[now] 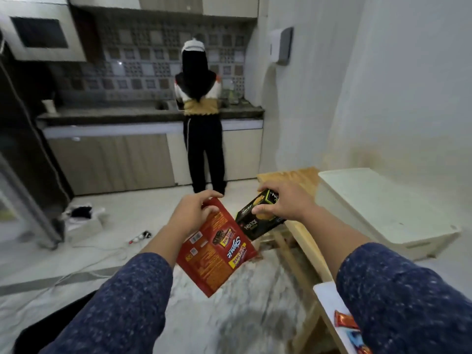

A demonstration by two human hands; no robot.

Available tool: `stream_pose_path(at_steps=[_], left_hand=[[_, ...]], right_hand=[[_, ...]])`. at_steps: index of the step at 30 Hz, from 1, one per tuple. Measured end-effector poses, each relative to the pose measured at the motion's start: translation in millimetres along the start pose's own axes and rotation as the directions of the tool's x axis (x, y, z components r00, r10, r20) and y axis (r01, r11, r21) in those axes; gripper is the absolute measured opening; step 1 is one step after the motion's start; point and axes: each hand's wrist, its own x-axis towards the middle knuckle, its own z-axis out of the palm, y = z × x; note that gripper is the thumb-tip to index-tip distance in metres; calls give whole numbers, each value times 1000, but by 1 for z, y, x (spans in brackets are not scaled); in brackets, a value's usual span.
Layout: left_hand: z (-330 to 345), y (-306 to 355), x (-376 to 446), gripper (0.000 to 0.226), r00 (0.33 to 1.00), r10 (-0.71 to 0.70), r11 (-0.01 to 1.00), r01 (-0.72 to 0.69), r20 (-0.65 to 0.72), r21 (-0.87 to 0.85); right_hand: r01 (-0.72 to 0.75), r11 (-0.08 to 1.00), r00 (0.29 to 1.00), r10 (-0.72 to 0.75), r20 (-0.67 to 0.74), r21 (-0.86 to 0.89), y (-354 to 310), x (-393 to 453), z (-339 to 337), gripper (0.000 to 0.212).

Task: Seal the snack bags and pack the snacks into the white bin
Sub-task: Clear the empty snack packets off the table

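My left hand (194,213) grips the top edge of a red snack bag (217,251), which hangs tilted in the air over the floor. My right hand (283,200) holds a black Nextar snack box (258,221) from above, just left of the wooden table (298,233). The box and the bag nearly touch. At the lower right a white bin (324,297) shows only its rim beside my right sleeve, with small red and blue snack packs (347,325) in it.
A white lidded container (388,210) stands to the right of the wooden table. A person (201,123) stands at the kitchen counter with their back to me. A power strip and cable (139,238) lie on the floor, near a white box (84,221).
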Motion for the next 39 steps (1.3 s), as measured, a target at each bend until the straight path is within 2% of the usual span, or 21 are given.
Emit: stream_pose_path(at_steps=[4, 11, 15, 20, 24, 28, 33, 36, 39], left_hand=[[-50, -90, -13, 29, 984, -159, 987, 160, -83, 2], [-152, -239, -31, 31, 910, -367, 929, 369, -195, -28], [-198, -306, -50, 30, 844, -478, 874, 485, -243, -36], [-226, -380, -84, 28, 703, -648, 754, 646, -292, -119], [-225, -436, -110, 28, 579, -740, 652, 743, -342, -153], [-203, -495, -137, 27, 483, -797, 571, 798, -362, -192], [-150, -565, -166, 26, 443, -841, 515, 831, -312, -210], [-116, -607, -175, 26, 439, -856, 498, 841, -272, -211], [-83, -644, -179, 27, 469, -844, 522, 830, -262, -195]], right_hand=[[134, 991, 987, -134, 90, -2, -66, 72, 63, 66], [286, 957, 930, -288, 228, 45, -200, 185, 173, 62], [386, 919, 867, -393, 308, 84, -272, 236, 230, 64], [499, 857, 747, -500, 439, 127, -346, 278, 309, 66], [590, 789, 627, -583, 516, 174, -390, 303, 379, 67], [628, 752, 553, -613, 564, 202, -411, 311, 456, 65], [683, 714, 452, -578, 679, 153, -404, 302, 559, 70], [702, 701, 438, -565, 699, 128, -394, 300, 617, 70], [720, 689, 447, -549, 707, 80, -382, 298, 667, 71]])
